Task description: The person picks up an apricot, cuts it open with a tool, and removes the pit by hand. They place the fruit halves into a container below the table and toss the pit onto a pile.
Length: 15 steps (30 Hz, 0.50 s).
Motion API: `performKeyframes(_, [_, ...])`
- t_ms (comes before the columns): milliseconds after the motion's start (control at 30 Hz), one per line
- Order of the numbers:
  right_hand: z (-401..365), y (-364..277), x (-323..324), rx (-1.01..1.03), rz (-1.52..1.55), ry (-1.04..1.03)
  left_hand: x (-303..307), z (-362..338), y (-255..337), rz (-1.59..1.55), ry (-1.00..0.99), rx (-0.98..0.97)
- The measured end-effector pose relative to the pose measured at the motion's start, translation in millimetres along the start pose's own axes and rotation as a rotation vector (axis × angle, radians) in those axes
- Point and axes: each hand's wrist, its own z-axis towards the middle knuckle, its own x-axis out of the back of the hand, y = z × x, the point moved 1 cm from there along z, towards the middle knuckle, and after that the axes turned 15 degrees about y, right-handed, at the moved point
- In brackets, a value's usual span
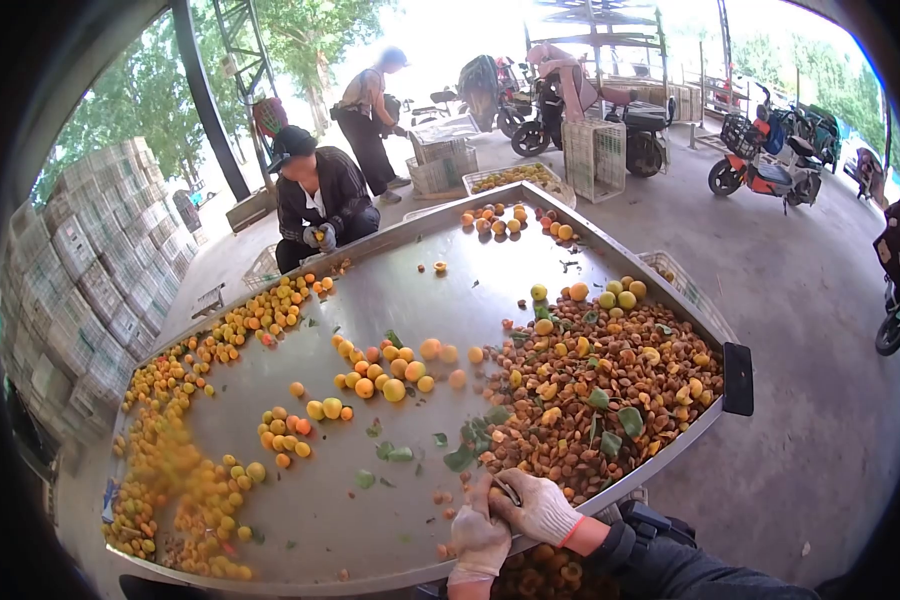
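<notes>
At five o'clock on the counter (320,500), my left hand (481,538) and right hand (537,507) are touching, right grip holding a metal tool (508,491), left unclear; pits (630,370) are lying at three, fruit (155,385) at nine.

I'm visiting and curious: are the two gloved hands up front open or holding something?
Left hand: appears curled; what it holds, if anything, cannot be told.
Right hand: appears closed on something thin, too small to identify.
</notes>
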Motion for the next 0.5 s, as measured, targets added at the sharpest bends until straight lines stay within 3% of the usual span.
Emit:
performKeyframes(167, [1.1, -6.1, 4.5, -0.050, -0.009, -0.032, 2.2, -3.2, 1.4, 0.024, -0.065, 0.050])
performKeyframes(500, [3.9, -3.8, 4.8, -0.065, 0.044, -0.015, 2.2, 3.5, 9.8, -0.170, 0.060, 0.114])
